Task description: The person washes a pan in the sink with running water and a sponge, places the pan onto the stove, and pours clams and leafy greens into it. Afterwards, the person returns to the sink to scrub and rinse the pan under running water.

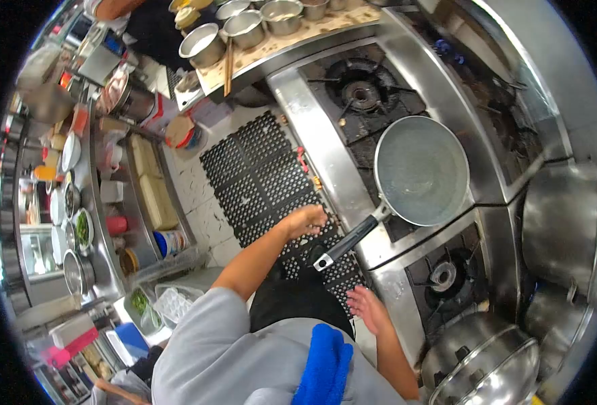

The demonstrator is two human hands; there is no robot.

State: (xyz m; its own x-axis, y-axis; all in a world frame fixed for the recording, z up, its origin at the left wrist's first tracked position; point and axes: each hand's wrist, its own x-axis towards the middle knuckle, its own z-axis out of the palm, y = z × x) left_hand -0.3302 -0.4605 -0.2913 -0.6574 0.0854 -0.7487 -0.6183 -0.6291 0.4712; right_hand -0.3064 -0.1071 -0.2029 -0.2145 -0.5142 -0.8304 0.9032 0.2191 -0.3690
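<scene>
Standing in a kitchen, a person in grey (224, 351) is holding nothing. The left hand (305, 221) is hanging open above a black floor mat (251, 169). The pan's handle (347, 241) is pointing back between both hands, touching neither. The right hand (369, 309) is spreading its fingers. Rightward, the wide pan (422, 171) is resting on a steel stove (315, 145). The work is seemingly pausing between grips; any lift is calling for fingers around the handle.
</scene>
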